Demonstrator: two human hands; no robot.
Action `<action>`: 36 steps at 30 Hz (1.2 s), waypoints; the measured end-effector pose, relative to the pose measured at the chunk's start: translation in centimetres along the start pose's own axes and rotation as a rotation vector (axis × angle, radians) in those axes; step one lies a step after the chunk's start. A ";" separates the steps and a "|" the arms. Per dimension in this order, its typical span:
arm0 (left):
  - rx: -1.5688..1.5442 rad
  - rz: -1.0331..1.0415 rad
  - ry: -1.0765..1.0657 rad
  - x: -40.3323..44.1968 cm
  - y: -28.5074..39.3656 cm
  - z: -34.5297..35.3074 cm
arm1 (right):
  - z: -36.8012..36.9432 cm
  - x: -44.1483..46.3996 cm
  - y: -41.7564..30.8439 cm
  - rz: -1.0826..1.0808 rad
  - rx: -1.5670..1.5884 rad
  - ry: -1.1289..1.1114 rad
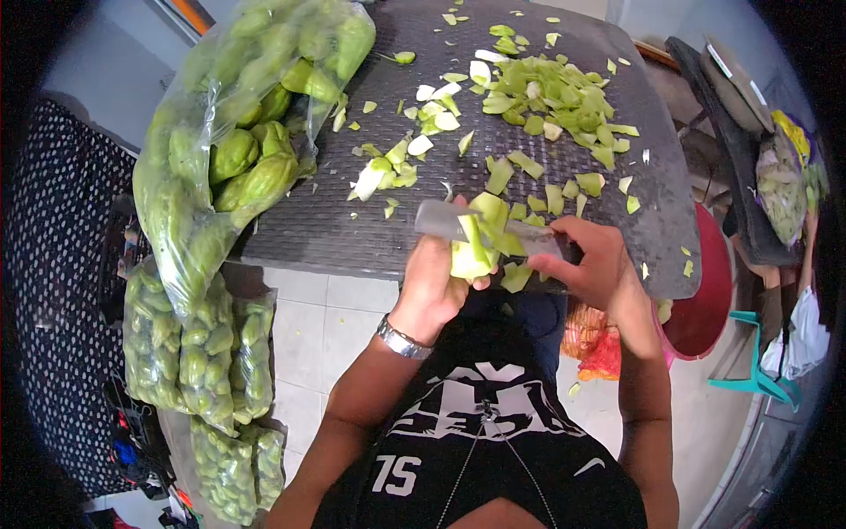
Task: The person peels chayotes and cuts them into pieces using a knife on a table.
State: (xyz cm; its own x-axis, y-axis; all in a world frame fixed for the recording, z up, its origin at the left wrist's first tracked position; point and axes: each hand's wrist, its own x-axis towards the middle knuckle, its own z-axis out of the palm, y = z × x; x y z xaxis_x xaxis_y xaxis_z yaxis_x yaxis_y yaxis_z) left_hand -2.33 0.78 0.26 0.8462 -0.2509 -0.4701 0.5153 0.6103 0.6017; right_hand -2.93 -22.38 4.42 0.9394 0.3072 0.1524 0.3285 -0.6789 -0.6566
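Over the near edge of the dark table, my left hand (432,284) is closed round a pale green, partly peeled chayote (474,256). My right hand (595,264) grips a knife (445,220) whose wide blade lies across the chayote, with a strip of peel against it. Green peelings (551,97) are heaped beyond my hands, and smaller scraps lie scattered around them. An open clear plastic bag of whole chayotes (233,157) rests on the table's left side and hangs over its edge.
The woven-textured table (308,231) spans the middle. More filled bags (203,353) stand at the lower left. A red tub (696,291), a red net bag (599,353) and a green stool (749,353) are on the right. Another bag (782,185) sits on a dark surface at the far right.
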 end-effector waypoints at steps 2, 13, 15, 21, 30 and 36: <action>-0.023 -0.058 -0.027 0.7 -0.5 -0.6 | 0.5 -0.2 1.1 -0.087 -0.050 0.074; -0.049 0.002 -0.002 -0.6 2.2 -1.5 | -5.3 0.3 6.3 0.581 -0.280 0.244; 0.094 0.151 0.079 -0.3 2.6 -1.6 | -4.6 0.4 5.3 0.562 -0.308 0.245; 0.325 0.555 0.178 0.8 5.6 -3.6 | -1.7 -0.5 7.5 0.404 -0.353 0.284; -0.223 0.023 -0.089 1.7 8.1 -4.6 | -2.1 -1.1 2.4 0.409 -0.287 0.155; -0.073 0.237 -0.173 0.7 8.4 -6.6 | -1.1 -2.8 1.7 0.270 -0.248 0.133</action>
State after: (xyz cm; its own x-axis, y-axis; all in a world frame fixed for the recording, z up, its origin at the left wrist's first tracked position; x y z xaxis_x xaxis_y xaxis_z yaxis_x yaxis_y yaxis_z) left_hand 1.72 10.68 0.75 0.9554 -0.2158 -0.2014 0.2951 0.7177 0.6308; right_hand -4.93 -25.16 3.72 0.9945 0.0170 0.1033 0.0658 -0.8692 -0.4900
